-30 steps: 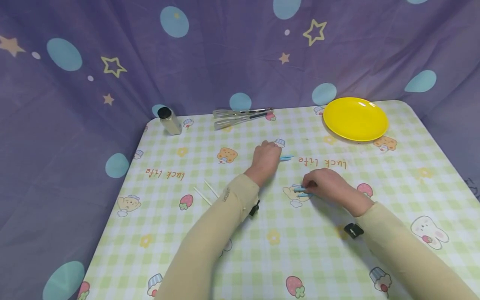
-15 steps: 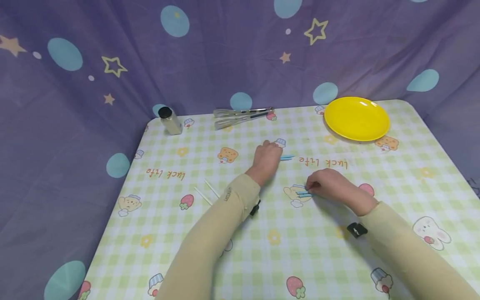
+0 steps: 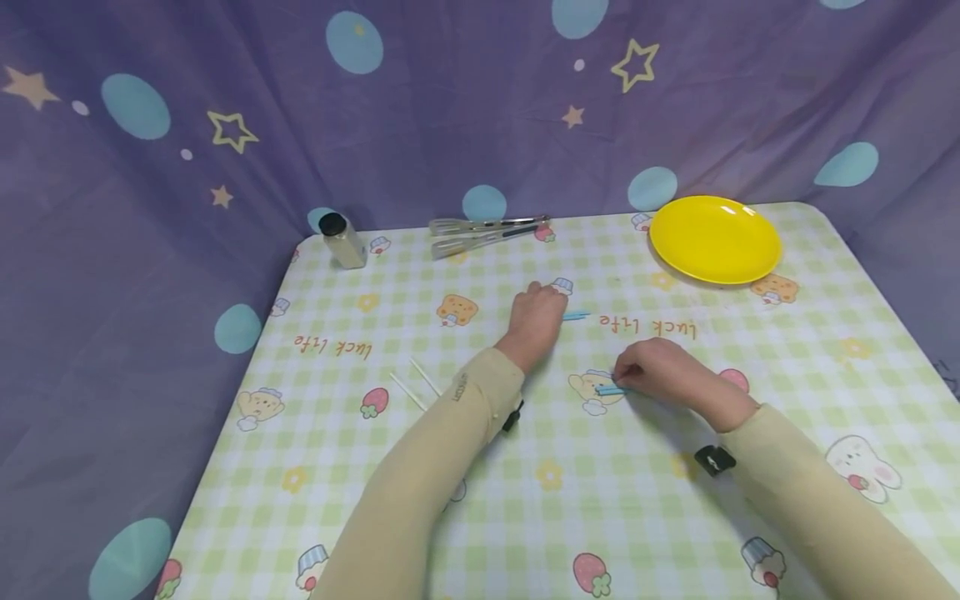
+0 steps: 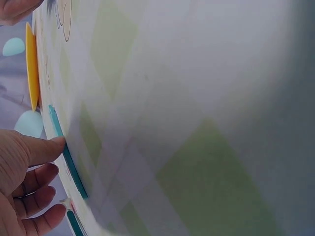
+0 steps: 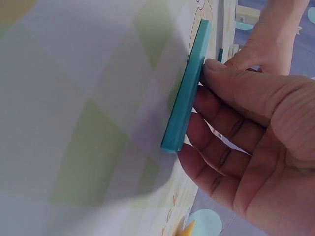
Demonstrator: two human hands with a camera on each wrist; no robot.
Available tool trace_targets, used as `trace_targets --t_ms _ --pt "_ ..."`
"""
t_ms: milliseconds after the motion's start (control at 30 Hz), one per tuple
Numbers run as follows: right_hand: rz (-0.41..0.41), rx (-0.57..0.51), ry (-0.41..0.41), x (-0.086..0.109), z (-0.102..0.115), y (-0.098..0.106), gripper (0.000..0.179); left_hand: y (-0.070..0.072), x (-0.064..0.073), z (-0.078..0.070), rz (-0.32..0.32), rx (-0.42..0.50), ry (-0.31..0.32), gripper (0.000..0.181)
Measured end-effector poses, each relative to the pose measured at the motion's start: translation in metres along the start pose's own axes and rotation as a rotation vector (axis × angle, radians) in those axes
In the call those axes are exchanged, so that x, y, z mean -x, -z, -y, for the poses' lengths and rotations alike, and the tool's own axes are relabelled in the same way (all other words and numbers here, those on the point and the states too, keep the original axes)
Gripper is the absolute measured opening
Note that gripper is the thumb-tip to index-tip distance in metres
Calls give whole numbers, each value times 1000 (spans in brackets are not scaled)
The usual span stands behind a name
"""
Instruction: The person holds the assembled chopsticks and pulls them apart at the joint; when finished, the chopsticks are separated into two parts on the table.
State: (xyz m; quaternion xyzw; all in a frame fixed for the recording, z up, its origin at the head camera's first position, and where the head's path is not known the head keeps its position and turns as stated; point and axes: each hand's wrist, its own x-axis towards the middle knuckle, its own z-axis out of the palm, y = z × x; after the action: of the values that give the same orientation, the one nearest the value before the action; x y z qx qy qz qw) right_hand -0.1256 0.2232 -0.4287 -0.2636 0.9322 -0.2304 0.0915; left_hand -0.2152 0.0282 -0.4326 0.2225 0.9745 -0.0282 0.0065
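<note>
In the head view my left hand [image 3: 536, 321] reaches down to the cloth mid-table, beside a pair of short teal sticks [image 3: 577, 316]. The left wrist view shows its thumb on one narrow teal stick [image 4: 74, 169]; the other fingers curl loosely behind, the index finger hidden. Nearer and to the right, my right hand [image 3: 654, 367] pinches another pair of teal sticks [image 3: 610, 390], their ends close together. Up close these show as a square-ended teal bar [image 5: 184, 93], with thumb and fingers along one side.
Two thin white sticks [image 3: 408, 390] lie by the left sleeve, partly covered by it. A black-capped jar [image 3: 343, 243] and metal tongs [image 3: 487, 237] are at the table's back edge. A yellow plate [image 3: 715, 240] sits at the back right, against the purple curtain [image 3: 465, 108].
The two teal sticks at my right hand were spread apart a second ago and now lie together. The right hand has shifted slightly right; the left hand has stayed in place.
</note>
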Motion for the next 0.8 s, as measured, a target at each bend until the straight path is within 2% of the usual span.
trace_targets --t_ms 200,300,467,633,800 --pt "11 4 -13 0 0 1 7 1 3 4 -31 39 2 18" --pt "6 7 -14 0 1 1 7 5 8 8 -54 87 3 15" --pt "-1 12 -22 -2 6 1 3 15 22 18 -75 195 12 19" --pt "0 -4 -21 -7 17 -1 5 27 39 31 -5 327 18 8" --pt "-31 -14 15 -16 32 -6 4 36 54 46 87 396 -6 9"
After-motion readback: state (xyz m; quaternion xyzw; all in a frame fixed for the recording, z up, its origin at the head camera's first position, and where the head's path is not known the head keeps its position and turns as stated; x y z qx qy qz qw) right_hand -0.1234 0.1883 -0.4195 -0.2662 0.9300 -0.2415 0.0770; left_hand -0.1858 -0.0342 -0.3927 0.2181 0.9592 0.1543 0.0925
